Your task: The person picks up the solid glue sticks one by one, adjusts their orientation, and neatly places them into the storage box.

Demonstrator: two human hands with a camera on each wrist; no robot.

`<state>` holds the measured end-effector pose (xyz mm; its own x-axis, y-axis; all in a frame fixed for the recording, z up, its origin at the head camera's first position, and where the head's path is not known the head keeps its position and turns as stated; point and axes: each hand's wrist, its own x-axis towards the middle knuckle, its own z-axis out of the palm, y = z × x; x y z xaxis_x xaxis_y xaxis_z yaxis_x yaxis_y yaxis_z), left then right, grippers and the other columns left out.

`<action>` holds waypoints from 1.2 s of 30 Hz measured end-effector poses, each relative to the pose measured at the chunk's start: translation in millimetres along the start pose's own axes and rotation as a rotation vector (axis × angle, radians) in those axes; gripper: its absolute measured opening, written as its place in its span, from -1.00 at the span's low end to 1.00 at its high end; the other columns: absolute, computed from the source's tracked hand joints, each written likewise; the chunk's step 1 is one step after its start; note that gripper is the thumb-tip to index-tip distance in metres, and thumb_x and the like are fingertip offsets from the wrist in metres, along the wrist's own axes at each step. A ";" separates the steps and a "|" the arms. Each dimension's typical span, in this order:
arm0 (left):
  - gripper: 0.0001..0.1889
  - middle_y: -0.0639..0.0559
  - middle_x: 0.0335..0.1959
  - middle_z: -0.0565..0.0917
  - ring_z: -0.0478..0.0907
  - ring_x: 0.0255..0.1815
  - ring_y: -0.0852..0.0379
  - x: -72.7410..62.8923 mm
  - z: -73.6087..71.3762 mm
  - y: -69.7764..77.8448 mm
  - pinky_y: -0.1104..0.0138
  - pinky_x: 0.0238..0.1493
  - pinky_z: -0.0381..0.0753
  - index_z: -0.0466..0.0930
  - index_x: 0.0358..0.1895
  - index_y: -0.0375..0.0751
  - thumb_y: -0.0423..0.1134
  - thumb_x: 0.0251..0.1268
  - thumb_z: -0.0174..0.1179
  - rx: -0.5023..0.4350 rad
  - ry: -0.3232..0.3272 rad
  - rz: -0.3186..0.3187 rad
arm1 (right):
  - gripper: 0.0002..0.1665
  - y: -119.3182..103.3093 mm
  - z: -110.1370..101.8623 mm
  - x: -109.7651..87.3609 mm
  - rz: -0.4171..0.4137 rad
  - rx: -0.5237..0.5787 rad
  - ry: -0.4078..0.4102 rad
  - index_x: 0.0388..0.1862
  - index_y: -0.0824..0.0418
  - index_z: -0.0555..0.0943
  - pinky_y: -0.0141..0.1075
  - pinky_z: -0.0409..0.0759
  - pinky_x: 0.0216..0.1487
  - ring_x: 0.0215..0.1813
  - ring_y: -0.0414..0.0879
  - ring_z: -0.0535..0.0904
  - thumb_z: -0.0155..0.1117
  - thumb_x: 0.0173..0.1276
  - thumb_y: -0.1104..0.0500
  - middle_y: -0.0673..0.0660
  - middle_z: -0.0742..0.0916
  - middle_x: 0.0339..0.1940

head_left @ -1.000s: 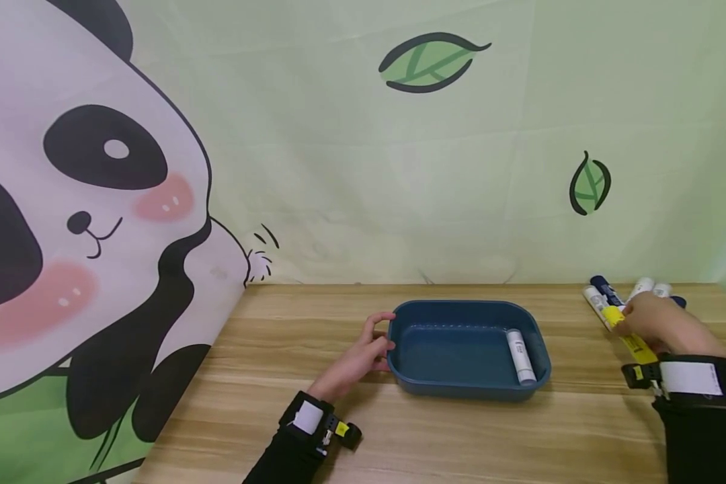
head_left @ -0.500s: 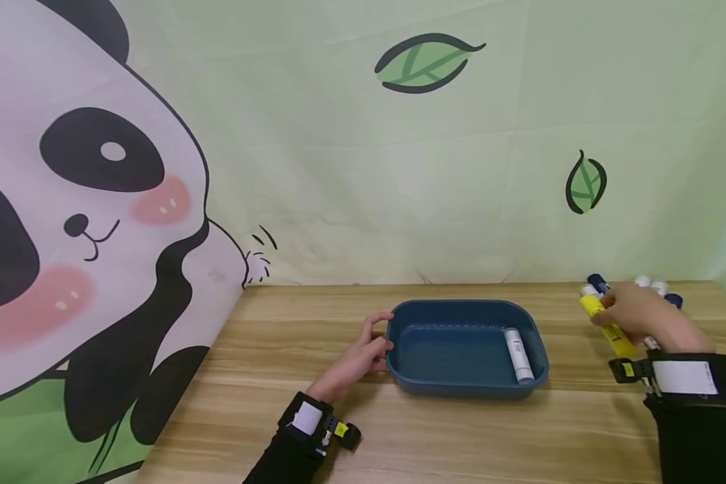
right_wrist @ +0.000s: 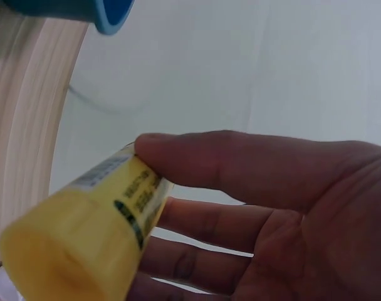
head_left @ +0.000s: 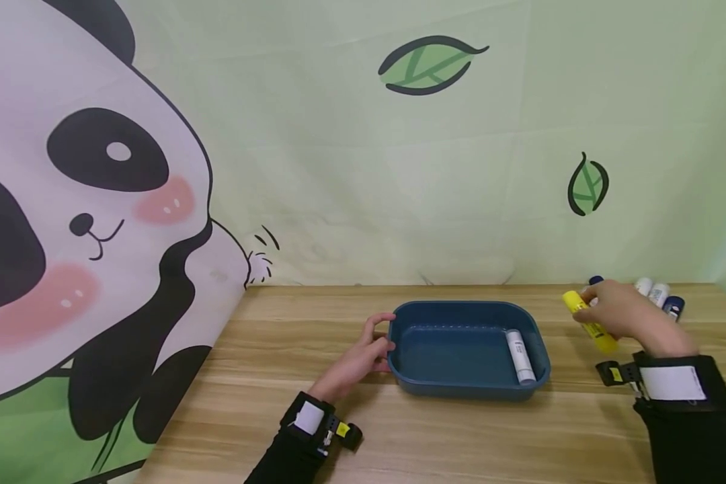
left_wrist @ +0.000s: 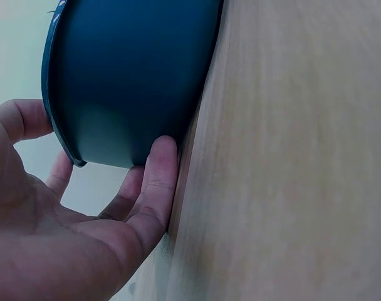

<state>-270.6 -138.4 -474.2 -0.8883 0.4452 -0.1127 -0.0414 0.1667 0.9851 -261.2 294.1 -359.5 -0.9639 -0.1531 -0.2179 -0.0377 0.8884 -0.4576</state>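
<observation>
A yellow glue stick (head_left: pixel 593 325) is pinched in my right hand (head_left: pixel 632 312), tilted, to the right of a dark blue plastic tray (head_left: pixel 454 390). The right wrist view has the thumb pressing the printed barrel of the glue stick (right_wrist: pixel 109 219), fingers on its far side. My left hand (head_left: pixel 357 359) holds the left end of the tray, fingertips at the rim and wall. Seen from the left wrist, the thumb (left_wrist: pixel 162 153) lies against the outer wall of the tray (left_wrist: pixel 128 88). A white glue stick (head_left: pixel 521 356) lies inside the tray at its right.
Behind the right hand, white glue sticks (head_left: pixel 658 294) and a dark blue one (head_left: pixel 673 307) lie on the wooden table (head_left: pixel 460 437). Another dark blue cap (head_left: pixel 595 279) shows past the fingers. A printed panda backdrop (head_left: pixel 339 168) rises at the table's back edge.
My right hand has moved left from the group of glue sticks, carrying the yellow one toward the tray. The left hand and the tray have stayed in place.
</observation>
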 end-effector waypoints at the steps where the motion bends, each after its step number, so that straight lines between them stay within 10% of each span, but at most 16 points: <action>1: -0.41 -0.34 0.31 0.36 0.51 0.00 0.00 -0.1 0.1 0.2 0.17 0.15 0.66 0.07 0.55 0.05 -0.22 0.51 -0.09 0.001 0.001 0.001 | -0.29 -1.7 0.3 -0.1 -0.003 -0.001 0.000 0.27 0.76 0.33 -0.10 0.74 -0.29 -0.26 0.19 0.60 0.25 0.47 0.17 0.51 0.64 -0.22; 36: -0.39 -0.34 0.31 0.34 0.55 -0.06 0.03 2.3 1.3 -1.3 0.26 0.02 0.70 0.06 0.56 0.03 -0.25 0.50 -0.08 -0.035 -0.001 0.012 | -0.39 -43.3 25.7 5.5 -0.137 0.061 0.025 0.24 0.62 0.49 -0.21 0.64 -0.38 -0.43 -0.04 0.59 0.31 0.47 0.14 0.27 0.68 -0.29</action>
<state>-271.9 -136.5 -475.9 -0.8884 0.4477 -0.1012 -0.0469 0.1309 0.9903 -258.1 243.6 -363.0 -0.9570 -0.2601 -0.1286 -0.1543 0.8315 -0.5337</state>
